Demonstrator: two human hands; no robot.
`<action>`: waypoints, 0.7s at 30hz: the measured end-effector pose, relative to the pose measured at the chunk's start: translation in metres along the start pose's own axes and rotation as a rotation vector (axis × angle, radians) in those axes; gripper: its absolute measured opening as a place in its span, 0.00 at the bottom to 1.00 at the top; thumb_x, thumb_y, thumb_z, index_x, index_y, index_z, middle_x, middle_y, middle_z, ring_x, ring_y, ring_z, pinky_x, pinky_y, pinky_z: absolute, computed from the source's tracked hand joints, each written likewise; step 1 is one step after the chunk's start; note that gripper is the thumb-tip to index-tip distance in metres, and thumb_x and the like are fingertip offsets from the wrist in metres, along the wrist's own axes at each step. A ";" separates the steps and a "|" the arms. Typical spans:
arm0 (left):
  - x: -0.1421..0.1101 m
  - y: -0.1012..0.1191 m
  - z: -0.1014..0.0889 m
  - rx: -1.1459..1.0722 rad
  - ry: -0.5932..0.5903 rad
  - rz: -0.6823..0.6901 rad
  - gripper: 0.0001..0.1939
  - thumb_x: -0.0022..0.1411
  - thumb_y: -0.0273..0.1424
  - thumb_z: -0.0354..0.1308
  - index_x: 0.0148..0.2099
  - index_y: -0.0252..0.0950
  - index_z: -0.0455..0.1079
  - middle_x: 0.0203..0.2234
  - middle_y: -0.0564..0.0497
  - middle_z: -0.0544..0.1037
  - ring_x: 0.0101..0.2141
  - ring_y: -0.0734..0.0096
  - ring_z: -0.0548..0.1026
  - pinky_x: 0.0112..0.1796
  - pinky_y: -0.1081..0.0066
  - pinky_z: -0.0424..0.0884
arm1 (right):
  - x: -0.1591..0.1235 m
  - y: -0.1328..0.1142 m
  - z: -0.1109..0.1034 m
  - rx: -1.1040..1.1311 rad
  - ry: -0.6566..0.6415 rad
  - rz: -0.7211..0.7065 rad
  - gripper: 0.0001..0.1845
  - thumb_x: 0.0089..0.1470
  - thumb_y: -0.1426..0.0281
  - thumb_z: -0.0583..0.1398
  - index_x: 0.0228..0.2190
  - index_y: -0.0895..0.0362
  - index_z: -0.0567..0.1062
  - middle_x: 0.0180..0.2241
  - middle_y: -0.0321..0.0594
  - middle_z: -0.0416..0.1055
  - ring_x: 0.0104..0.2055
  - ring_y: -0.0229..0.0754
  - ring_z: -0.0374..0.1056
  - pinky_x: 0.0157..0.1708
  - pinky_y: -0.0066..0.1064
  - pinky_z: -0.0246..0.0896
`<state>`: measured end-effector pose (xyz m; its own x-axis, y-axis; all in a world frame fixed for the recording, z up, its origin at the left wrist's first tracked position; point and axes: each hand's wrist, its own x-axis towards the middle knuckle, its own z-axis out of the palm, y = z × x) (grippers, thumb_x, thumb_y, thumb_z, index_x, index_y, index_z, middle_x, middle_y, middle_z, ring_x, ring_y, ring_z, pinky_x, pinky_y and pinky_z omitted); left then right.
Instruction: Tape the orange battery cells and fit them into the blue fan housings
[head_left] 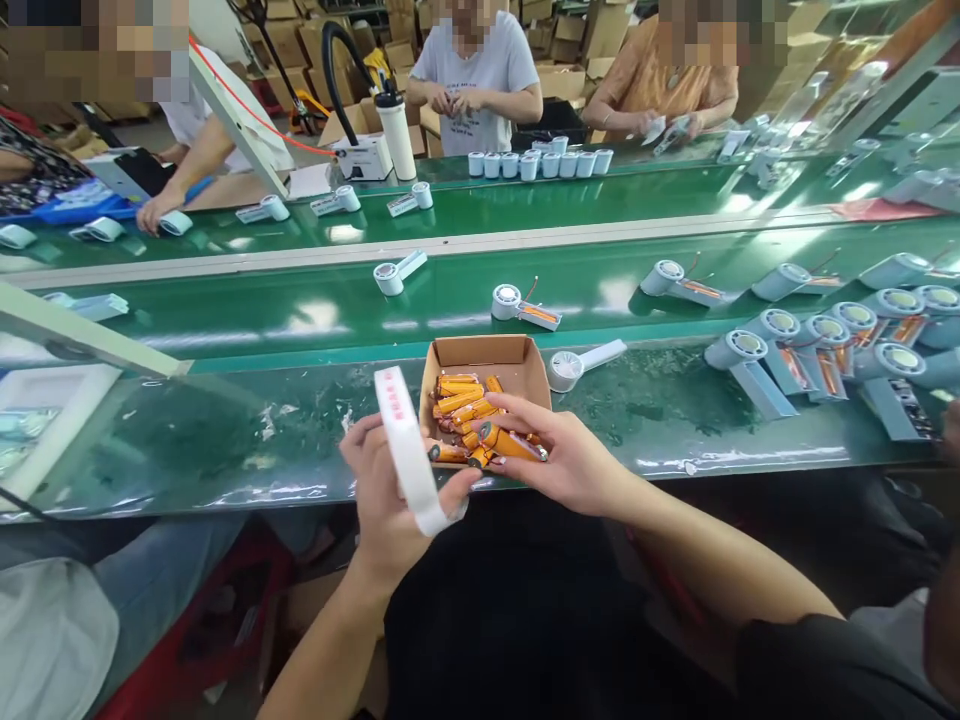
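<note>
My left hand (386, 505) is closed on a roll of white tape (409, 450) with red print, held upright by its ring. In my right hand (574, 460), thumb and fingers grip an orange-wrapped cylindrical battery (514, 443), its end facing left toward the tape. Both hands are over the near side of a small open cardboard box (491, 350). Inside it lies a heap of several orange batteries (457, 402), some with red and dark wire bits. My hands partly hide the box's front edge.
A fan body (566, 370) lies right of the box, and a group of fan bodies (825, 345) stands further right. Beyond runs a green conveyor belt (315, 310) carrying spaced fan parts. Across it, people work beside a row of white cups (529, 165). A white tray (67, 400) sits left.
</note>
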<state>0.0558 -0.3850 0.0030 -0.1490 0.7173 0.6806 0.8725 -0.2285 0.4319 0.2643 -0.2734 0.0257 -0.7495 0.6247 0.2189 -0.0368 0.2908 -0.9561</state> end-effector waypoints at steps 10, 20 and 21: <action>0.002 0.023 0.013 -0.348 -0.220 -0.201 0.10 0.67 0.38 0.66 0.46 0.39 0.75 0.42 0.46 0.79 0.48 0.57 0.78 0.50 0.57 0.77 | -0.020 0.009 0.009 -0.541 0.179 -0.481 0.27 0.66 0.72 0.66 0.63 0.53 0.71 0.50 0.47 0.82 0.51 0.47 0.79 0.53 0.39 0.77; -0.003 0.021 0.010 -0.556 -0.231 -0.359 0.09 0.65 0.37 0.65 0.37 0.37 0.74 0.30 0.51 0.78 0.32 0.67 0.78 0.39 0.64 0.79 | -0.033 0.020 0.009 -0.527 0.085 -0.382 0.24 0.66 0.65 0.66 0.61 0.55 0.74 0.45 0.50 0.82 0.47 0.49 0.79 0.48 0.41 0.77; -0.001 0.019 0.008 -0.523 -0.206 -0.323 0.08 0.66 0.37 0.64 0.38 0.38 0.74 0.30 0.50 0.78 0.34 0.65 0.78 0.41 0.63 0.79 | -0.034 0.018 0.007 -0.489 0.029 -0.308 0.23 0.65 0.65 0.67 0.59 0.55 0.76 0.45 0.49 0.82 0.46 0.49 0.79 0.48 0.40 0.77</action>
<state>0.0764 -0.3847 0.0055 -0.2286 0.9031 0.3635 0.4492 -0.2334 0.8624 0.2843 -0.2946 -0.0004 -0.7339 0.4755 0.4850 0.0643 0.7595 -0.6474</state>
